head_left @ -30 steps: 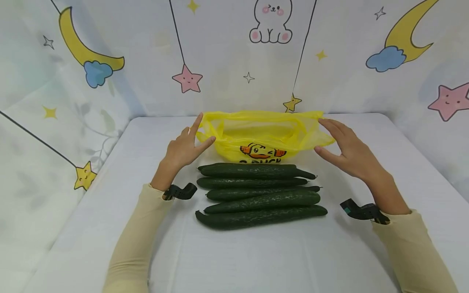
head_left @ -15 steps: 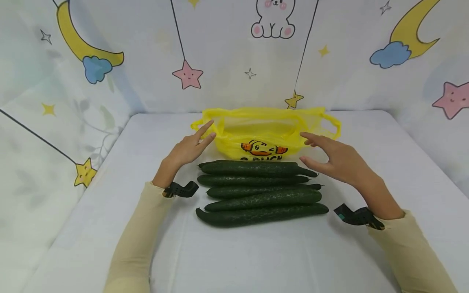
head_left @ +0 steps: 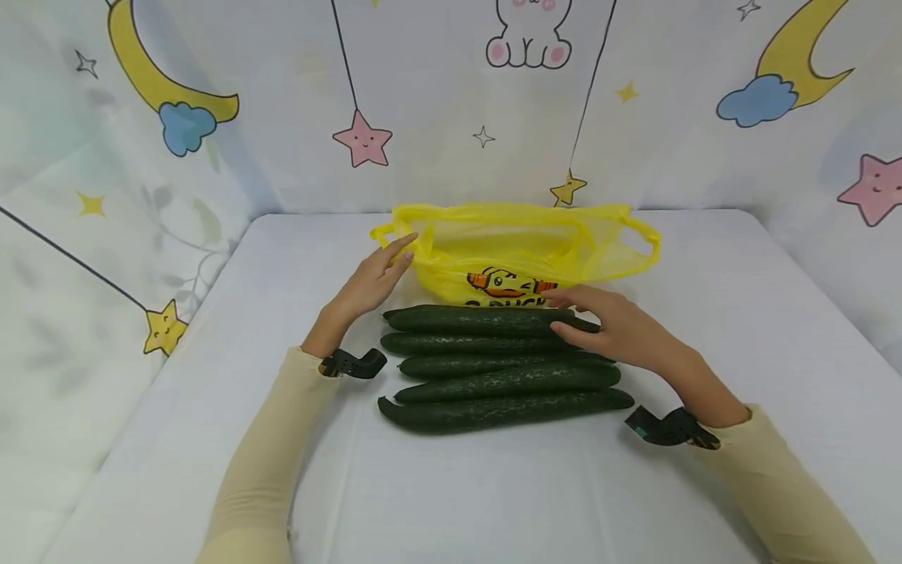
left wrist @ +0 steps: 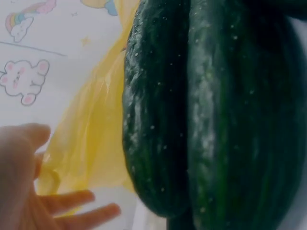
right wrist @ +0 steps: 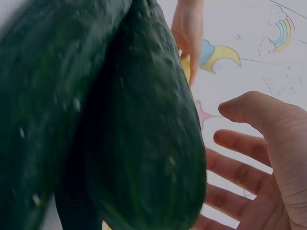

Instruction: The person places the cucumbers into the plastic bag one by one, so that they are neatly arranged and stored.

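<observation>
A yellow plastic bag (head_left: 507,235) with a printed duck face lies at the back of the white table, its mouth gaping and its loop handles spread. My left hand (head_left: 372,278) is at the bag's left side, fingers extended; whether it touches the plastic I cannot tell. In front of the bag several dark green cucumbers (head_left: 479,319) lie side by side. Over the right ends of the rear ones hovers my right hand (head_left: 613,325), thumb and fingers apart and holding nothing. The right wrist view shows that hand (right wrist: 259,163) spread beside a cucumber (right wrist: 148,134).
The white table (head_left: 451,493) extends in front of the cucumbers. Behind it hangs a pale cloth backdrop (head_left: 423,78) printed with stars and moons. A black wrist camera (head_left: 355,364) sits on the left wrist, another camera (head_left: 665,427) on the right.
My right hand has left the bag's right edge and come toward the cucumbers, to the left and nearer. The left hand has stayed beside the bag. The bag's handles have sprung outward.
</observation>
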Motion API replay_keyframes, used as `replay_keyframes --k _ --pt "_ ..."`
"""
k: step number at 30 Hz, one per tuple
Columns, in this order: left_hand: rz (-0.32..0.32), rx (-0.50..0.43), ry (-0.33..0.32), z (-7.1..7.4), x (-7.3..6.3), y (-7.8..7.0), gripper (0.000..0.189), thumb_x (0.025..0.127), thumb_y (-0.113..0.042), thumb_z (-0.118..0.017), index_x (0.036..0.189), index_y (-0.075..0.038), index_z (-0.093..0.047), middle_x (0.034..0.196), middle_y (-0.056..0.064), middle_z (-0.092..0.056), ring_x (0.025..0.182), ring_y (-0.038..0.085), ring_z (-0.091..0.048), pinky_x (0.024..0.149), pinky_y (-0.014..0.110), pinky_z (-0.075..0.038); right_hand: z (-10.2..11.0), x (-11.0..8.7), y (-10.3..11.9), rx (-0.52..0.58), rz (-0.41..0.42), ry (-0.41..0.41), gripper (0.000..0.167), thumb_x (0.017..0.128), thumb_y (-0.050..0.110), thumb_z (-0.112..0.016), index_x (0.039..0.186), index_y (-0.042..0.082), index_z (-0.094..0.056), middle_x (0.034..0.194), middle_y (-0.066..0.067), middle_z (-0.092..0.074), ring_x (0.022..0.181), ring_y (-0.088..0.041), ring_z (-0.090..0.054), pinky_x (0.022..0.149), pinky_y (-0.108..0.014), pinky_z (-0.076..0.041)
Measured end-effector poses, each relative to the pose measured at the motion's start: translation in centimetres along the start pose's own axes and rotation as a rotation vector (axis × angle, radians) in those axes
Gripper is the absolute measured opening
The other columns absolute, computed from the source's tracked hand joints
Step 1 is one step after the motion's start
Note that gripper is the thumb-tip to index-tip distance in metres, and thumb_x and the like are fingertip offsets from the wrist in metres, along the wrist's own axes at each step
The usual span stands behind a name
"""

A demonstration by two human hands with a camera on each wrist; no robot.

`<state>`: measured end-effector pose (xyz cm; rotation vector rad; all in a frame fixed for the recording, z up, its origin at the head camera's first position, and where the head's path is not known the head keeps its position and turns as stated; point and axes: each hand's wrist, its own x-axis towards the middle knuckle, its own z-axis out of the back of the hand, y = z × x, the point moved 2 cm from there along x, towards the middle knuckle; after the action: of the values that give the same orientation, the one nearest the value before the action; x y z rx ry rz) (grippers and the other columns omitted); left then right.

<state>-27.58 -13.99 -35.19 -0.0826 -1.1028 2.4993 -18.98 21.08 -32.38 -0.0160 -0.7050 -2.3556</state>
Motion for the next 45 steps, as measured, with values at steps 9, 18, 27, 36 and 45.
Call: replay_keyframes --k 9,18,27,36,45 --pt "0.007 -0.045 -0.053 -0.4 0.0 -0.5 0.052 0.104 -0.037 -0.046 0.149 -0.012 -0.041 0.152 0.014 -0.039 0.132 0.037 -0.044 0.105 0.052 -0.041 -1.6 0.3 -0.2 0.025 0.037 0.052 0.048 0.091 0.015 -0.07 0.135 0.004 -0.055 0.134 -0.012 -0.058 0.123 -0.03 -0.054 0.097 -0.05 -0.047" --pt "0.009 -0.064 -0.04 -0.4 -0.2 -0.9 0.053 0.103 -0.033 -0.05 0.15 -0.011 -0.039 0.152 0.014 -0.039 0.123 0.039 -0.053 0.097 0.052 -0.048 -3.2 0.6 -0.3 0.016 0.066 0.045 0.05 0.089 0.008 -0.07 0.136 -0.001 -0.053 0.133 -0.017 -0.057 0.122 -0.036 -0.052 0.099 -0.054 -0.044" --pt "-0.002 -0.063 -0.026 -0.7 -0.2 -0.6 0.053 0.102 -0.033 -0.051 0.15 -0.012 -0.039 0.153 0.013 -0.038 0.122 0.038 -0.053 0.097 0.051 -0.048 -4.0 1.1 -0.1 -0.001 0.012 -0.035 0.046 0.087 0.009 -0.073 0.13 -0.001 -0.058 0.126 -0.019 -0.061 0.117 -0.038 -0.055 0.096 -0.055 -0.045" --pt "-0.008 -0.067 -0.016 -0.9 -0.2 -1.0 0.053 0.102 -0.031 -0.051 0.15 -0.012 -0.038 0.153 0.014 -0.037 0.125 0.039 -0.052 0.099 0.051 -0.046 -4.0 1.2 0.3 -0.032 -0.031 -0.031 0.047 0.086 0.013 -0.075 0.128 -0.001 -0.06 0.122 -0.019 -0.062 0.114 -0.038 -0.055 0.096 -0.056 -0.044" --pt "-0.019 -0.063 -0.027 -0.8 -0.2 -1.0 0.053 0.102 -0.03 -0.051 0.15 -0.011 -0.039 0.153 0.014 -0.037 0.124 0.039 -0.052 0.099 0.051 -0.047 -4.4 1.9 0.7 -0.101 -0.035 -0.015 0.048 0.089 0.02 -0.073 0.132 0.004 -0.059 0.124 -0.021 -0.058 0.114 -0.04 -0.05 0.096 -0.057 -0.041"
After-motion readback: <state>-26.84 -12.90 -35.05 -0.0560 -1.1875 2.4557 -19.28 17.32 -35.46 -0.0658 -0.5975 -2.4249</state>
